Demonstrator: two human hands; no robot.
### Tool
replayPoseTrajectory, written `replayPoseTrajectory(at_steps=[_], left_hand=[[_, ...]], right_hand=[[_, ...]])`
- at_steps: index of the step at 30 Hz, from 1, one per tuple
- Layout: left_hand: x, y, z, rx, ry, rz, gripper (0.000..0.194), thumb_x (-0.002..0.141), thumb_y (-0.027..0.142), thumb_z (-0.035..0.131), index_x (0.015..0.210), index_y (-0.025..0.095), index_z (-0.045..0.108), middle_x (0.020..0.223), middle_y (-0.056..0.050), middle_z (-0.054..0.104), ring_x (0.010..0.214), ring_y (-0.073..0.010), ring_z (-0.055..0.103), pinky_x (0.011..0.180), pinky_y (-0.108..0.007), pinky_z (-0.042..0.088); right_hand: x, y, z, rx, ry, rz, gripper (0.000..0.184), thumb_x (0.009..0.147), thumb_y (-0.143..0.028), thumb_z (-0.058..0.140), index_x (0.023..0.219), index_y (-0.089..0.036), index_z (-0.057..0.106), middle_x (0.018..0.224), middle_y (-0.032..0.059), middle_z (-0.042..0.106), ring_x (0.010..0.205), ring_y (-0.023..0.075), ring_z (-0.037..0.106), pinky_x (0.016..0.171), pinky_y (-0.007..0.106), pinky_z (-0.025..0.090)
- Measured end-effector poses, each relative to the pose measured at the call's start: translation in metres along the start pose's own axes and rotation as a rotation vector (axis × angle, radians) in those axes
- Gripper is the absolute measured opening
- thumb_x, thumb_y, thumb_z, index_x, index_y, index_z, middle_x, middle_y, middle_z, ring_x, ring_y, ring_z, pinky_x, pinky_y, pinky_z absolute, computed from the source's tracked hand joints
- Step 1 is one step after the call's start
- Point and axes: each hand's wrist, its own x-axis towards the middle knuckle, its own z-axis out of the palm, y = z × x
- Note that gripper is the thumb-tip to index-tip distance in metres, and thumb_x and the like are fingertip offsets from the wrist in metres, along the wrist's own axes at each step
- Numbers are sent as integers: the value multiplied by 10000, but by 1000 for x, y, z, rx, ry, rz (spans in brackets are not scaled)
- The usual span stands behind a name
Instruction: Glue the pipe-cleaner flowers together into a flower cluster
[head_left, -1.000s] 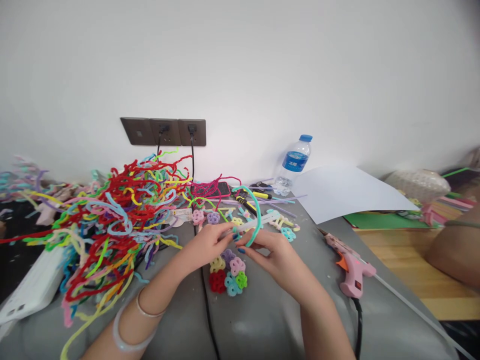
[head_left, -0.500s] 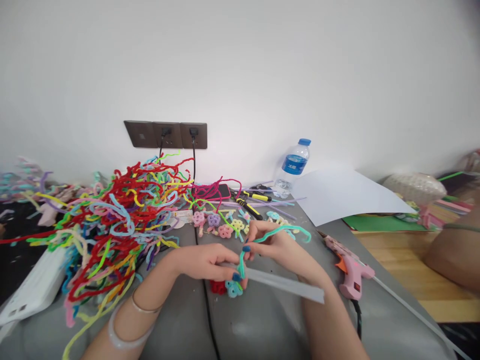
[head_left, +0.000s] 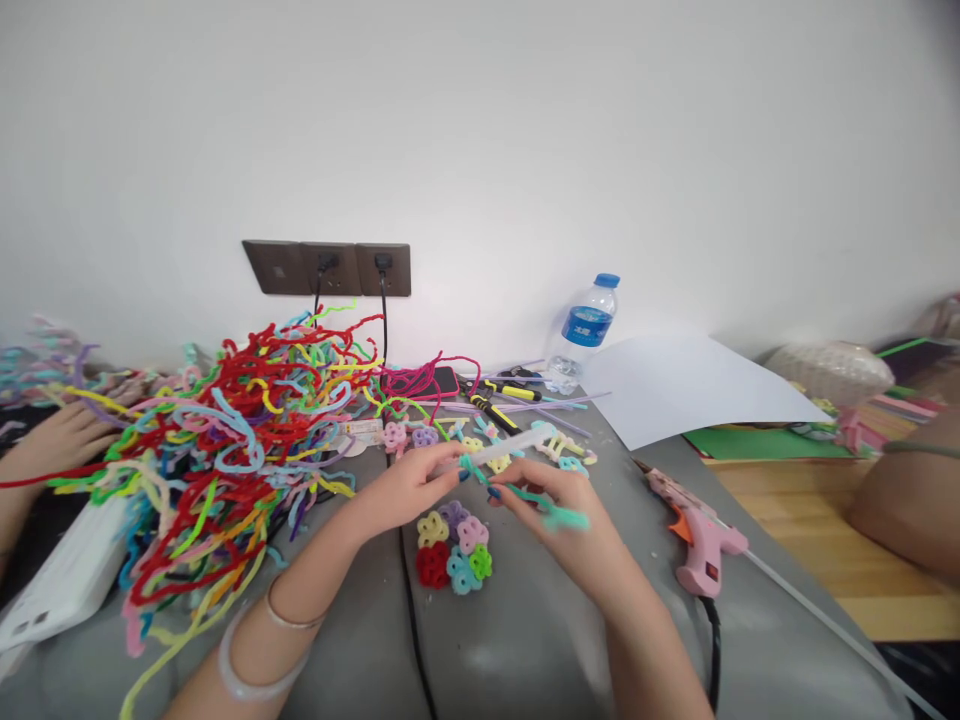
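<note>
My left hand (head_left: pixel 409 485) pinches one end of a white stick (head_left: pixel 504 448) that points away to the right over the grey surface (head_left: pixel 525 640). My right hand (head_left: pixel 559 510) is closed on a teal pipe cleaner (head_left: pixel 544 502), which wraps round the stick near my left fingertips and trails over my right fingers. Just below both hands lies a cluster of small pipe-cleaner flowers (head_left: pixel 454 548) in red, yellow, pink, purple, blue and green.
A big tangle of coloured pipe cleaners (head_left: pixel 225 450) fills the left. More small flowers (head_left: pixel 409 436), pliers (head_left: pixel 495 410), a phone (head_left: pixel 442 381), a water bottle (head_left: pixel 585 330), white paper (head_left: pixel 690 385) and a pink glue gun (head_left: pixel 697 535) lie around. Another person's hand (head_left: pixel 60 440) rests at far left.
Both hands rose from the flower cluster back toward the middle. The stick now points away to the right instead of toward me. Another person's hand has appeared at far left.
</note>
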Motion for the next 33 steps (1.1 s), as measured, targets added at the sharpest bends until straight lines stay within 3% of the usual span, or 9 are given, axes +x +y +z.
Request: replayPoseTrajectory(at_steps=[7, 11, 14, 17, 19, 23, 26, 29, 33], left_hand=[[-5, 2, -6, 98, -316, 56, 285, 966, 330, 473, 999, 136, 679, 688, 22, 515, 613, -109, 420, 572, -203, 342], [-7, 3, -6, 45, -485, 75, 303, 957, 369, 514, 999, 126, 689, 765, -9, 613, 647, -111, 474, 589, -198, 370], [-8, 3, -8, -42, -540, 107, 359, 959, 433, 526, 1042, 121, 681, 877, -51, 657, 710, -127, 511, 636, -209, 403], [-8, 3, -10, -135, -453, 108, 417, 963, 500, 508, 1012, 119, 670, 729, -5, 547, 605, -96, 421, 537, -194, 343], [-8, 3, -10, -206, -350, 81, 443, 957, 532, 506, 1048, 124, 655, 677, 33, 453, 541, -74, 340, 481, -189, 287], [-5, 1, -5, -321, -112, 7, 447, 954, 522, 512, 1146, 129, 604, 642, 74, 373, 501, -63, 258, 453, -190, 234], [-3, -3, -2, -279, 36, -51, 429, 973, 446, 488, 1275, 144, 532, 619, 90, 359, 500, -74, 260, 460, -193, 223], [-1, -4, -1, -202, 75, -51, 440, 960, 396, 496, 1329, 157, 525, 673, 57, 462, 542, -87, 318, 495, -194, 272], [-1, -1, -2, -110, -42, -38, 403, 946, 390, 503, 1241, 141, 622, 879, -36, 616, 669, -118, 446, 578, -206, 369]], right_hand=[[9, -21, -26, -91, -300, -25, 124, 915, -241, 629, 809, -230, 693, 601, -35, 611, 523, 127, 489, 495, 236, 346], [20, -19, -25, 53, -423, -69, 68, 870, -221, 687, 804, -204, 696, 652, -39, 579, 589, 114, 467, 550, 226, 358], [27, -5, -17, 279, -431, 5, 211, 838, -360, 735, 768, -196, 623, 697, -31, 566, 611, 117, 470, 559, 231, 371], [30, 12, -4, 507, -255, 47, 395, 762, -512, 772, 690, -208, 529, 684, -25, 544, 602, 126, 478, 545, 242, 374], [28, 19, 6, 548, -116, 67, 416, 760, -538, 757, 668, -209, 519, 663, -17, 546, 602, 133, 483, 548, 249, 377], [17, 17, 23, 412, 58, 126, 304, 859, -473, 654, 739, -195, 622, 680, 9, 593, 568, 130, 472, 515, 249, 373], [8, 11, 27, 265, 168, -9, 203, 910, -361, 588, 836, -195, 679, 803, 48, 651, 629, 154, 550, 554, 265, 425], [3, 4, 22, 34, 201, -176, 173, 948, -230, 541, 902, -194, 704, 852, 63, 650, 711, 170, 595, 602, 272, 431], [3, -5, 2, -156, 127, -300, 135, 940, -154, 568, 898, -184, 693, 835, 47, 599, 715, 157, 556, 603, 259, 407]])
